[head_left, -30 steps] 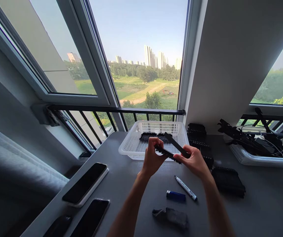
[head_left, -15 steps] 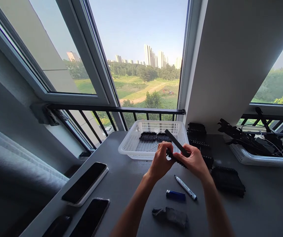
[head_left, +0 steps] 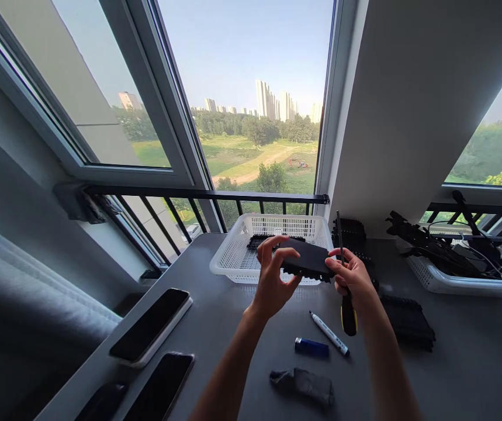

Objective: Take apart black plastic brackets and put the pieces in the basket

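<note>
A flat black plastic panel (head_left: 307, 257) with a toothed lower edge is held in front of me, over the near side of the white basket (head_left: 224, 264). My left hand (head_left: 272, 278) grips its left end, fingers curled over the top and thumb below. At the panel's right corner, the thumb and fingertips of my right hand (head_left: 352, 278) touch it. That same hand is closed round a screwdriver (head_left: 348, 316) with a black and yellow handle, its thin shaft pointing up. Inside the basket lie similar black toothed pieces (head_left: 257, 241), partly hidden by my left hand.
On the table are a marker (head_left: 329, 333), a blue lighter (head_left: 312, 348) and a dark crumpled cloth (head_left: 302, 386). Two phones lie left, one a black-screened phone (head_left: 152, 324). Black toothed pieces (head_left: 408, 321) and a basket of black parts and cables (head_left: 452, 251) are right.
The dark flat piece, seen edge-on before, is now turned with its broad face showing. The screwdriver now stands upright in my right hand. Both hands have shifted slightly apart.
</note>
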Motion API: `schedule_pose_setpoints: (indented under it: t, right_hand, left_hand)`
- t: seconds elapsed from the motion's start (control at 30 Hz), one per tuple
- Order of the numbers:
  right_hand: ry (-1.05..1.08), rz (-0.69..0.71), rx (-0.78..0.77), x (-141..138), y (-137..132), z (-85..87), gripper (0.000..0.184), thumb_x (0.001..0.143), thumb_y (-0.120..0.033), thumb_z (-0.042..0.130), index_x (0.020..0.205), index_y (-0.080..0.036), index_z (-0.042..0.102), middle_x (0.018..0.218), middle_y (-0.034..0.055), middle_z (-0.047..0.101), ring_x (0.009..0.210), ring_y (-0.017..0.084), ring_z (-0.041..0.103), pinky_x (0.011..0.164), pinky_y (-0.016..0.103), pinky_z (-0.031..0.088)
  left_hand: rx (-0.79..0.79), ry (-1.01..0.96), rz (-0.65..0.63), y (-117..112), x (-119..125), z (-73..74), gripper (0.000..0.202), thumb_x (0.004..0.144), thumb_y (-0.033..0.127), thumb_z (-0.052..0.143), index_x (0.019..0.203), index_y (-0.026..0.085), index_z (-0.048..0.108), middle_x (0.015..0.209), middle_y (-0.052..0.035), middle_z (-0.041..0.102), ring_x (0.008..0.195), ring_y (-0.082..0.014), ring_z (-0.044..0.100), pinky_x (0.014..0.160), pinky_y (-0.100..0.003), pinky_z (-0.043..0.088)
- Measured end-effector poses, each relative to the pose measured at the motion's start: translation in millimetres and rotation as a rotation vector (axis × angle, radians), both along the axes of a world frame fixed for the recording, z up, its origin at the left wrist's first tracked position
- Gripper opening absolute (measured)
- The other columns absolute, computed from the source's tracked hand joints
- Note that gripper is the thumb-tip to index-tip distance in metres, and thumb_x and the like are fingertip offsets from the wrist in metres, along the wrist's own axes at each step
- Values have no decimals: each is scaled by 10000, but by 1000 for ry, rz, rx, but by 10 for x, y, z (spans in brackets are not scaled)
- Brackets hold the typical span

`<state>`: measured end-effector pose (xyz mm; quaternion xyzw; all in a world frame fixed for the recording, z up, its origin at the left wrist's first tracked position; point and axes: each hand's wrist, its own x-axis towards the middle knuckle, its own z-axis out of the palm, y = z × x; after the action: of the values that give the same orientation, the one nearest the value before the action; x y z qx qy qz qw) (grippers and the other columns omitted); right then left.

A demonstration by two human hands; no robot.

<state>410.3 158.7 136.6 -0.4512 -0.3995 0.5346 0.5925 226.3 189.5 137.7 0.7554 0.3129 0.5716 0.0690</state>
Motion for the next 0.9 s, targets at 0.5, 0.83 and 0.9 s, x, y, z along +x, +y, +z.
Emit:
schedule_pose_setpoints:
  t: [0.5, 0.83, 0.9]
  right_hand:
    - [-418, -173, 100, 9, 87, -118, 623, 624, -510, 776, 1115, -202, 548, 828, 40, 655, 561, 137, 554, 444, 221, 393]
    - [-797, -366, 190, 67, -36, -16, 476, 921, -610, 342, 659, -218, 401, 509, -48, 389, 465, 111, 320, 451, 239, 247]
    - [-921, -363, 199, 79, -84, 15, 507, 907, -620, 378, 607, -212, 364, 501, -46, 372, 481, 109, 315, 478, 245, 242]
  left_hand:
    - [-1013, -552, -379, 206, 12, -100, 729, 599, 340, 823, 1221, 152, 494, 996, -101, 691, 936, -263, 664, 829, -387, 533]
    - [-687, -224, -107, 326, -182, -161, 313, 644, 179, 706, 916, 187, 553, 792, 15, 609, 752, -154, 588, 700, -264, 465]
    - [-654, -150, -109, 317, -203, -148, 282, 663, 163, 683, 909, 192, 548, 784, 23, 594, 734, -141, 570, 693, -254, 451]
